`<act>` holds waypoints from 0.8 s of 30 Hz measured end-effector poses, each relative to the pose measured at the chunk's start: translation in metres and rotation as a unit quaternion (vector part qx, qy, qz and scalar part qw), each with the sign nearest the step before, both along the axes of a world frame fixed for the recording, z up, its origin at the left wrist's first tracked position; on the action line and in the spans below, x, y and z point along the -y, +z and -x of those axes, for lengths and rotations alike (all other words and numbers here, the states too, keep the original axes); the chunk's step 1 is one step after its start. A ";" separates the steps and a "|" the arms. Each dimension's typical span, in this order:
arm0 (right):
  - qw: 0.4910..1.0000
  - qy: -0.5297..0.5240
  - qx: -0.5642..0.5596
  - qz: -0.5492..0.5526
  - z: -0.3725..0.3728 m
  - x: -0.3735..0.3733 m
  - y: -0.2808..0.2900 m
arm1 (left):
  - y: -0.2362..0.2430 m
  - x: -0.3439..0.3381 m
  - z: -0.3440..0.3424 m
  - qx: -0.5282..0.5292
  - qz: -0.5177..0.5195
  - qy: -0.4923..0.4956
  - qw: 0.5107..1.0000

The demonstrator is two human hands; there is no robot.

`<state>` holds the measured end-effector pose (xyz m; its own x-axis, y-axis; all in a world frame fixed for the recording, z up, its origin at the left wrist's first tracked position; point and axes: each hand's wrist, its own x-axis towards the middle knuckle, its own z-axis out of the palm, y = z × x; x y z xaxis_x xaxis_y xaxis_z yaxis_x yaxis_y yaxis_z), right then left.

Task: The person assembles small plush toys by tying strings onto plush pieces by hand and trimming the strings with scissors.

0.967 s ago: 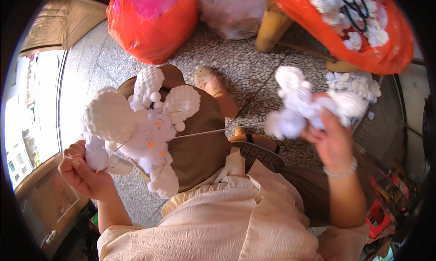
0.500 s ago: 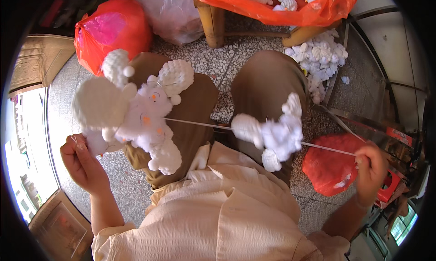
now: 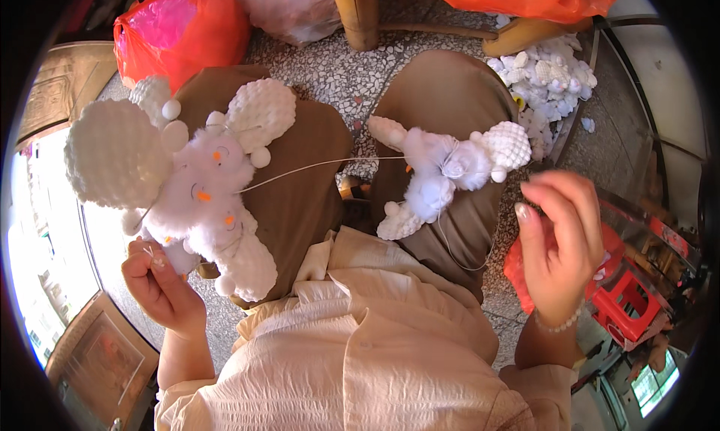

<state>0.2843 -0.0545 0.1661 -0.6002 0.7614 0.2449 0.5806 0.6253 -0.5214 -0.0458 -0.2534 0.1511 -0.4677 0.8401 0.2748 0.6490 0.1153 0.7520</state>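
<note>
My left hand (image 3: pixel 166 287) is pinched shut on the end of a thin white string (image 3: pixel 322 162), a short tip of it sticking up between thumb and finger. Beside that hand, over my left thigh, hangs a cluster of fluffy white snowman heads (image 3: pixel 201 177) with orange noses and white knitted hats (image 3: pixel 112 153). From there the string runs across to a second, smaller snowman cluster (image 3: pixel 446 168) over my right thigh. A slack loop of string droops below that one. My right hand (image 3: pixel 562 240) is open near it, thumb and fingers apart, with nothing visible in them.
A red bag (image 3: pixel 184 33) and a clear plastic bag (image 3: pixel 292 7) lie at the far left. Bamboo legs (image 3: pixel 356 15) stand ahead beneath an orange bag (image 3: pixel 555 0). Loose white pieces (image 3: pixel 551 78) are heaped at the far right. A red stool (image 3: pixel 626 303) stands at right.
My right hand has opened, let go of the string and moved inward. The taut string has slackened. The smaller cluster has turned and now lies against my right thigh.
</note>
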 end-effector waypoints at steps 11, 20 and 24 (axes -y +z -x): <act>0.989 0.083 0.107 -0.062 0.006 -0.050 -0.030 | -0.019 0.011 0.010 -0.026 -0.021 0.108 0.994; 0.995 -0.081 0.030 0.053 0.033 -0.005 -0.032 | 0.001 0.003 0.026 -0.172 0.016 0.056 0.983; 0.984 -0.131 0.123 0.015 0.041 -0.005 -0.051 | 0.052 -0.032 0.021 0.057 0.110 -0.147 0.981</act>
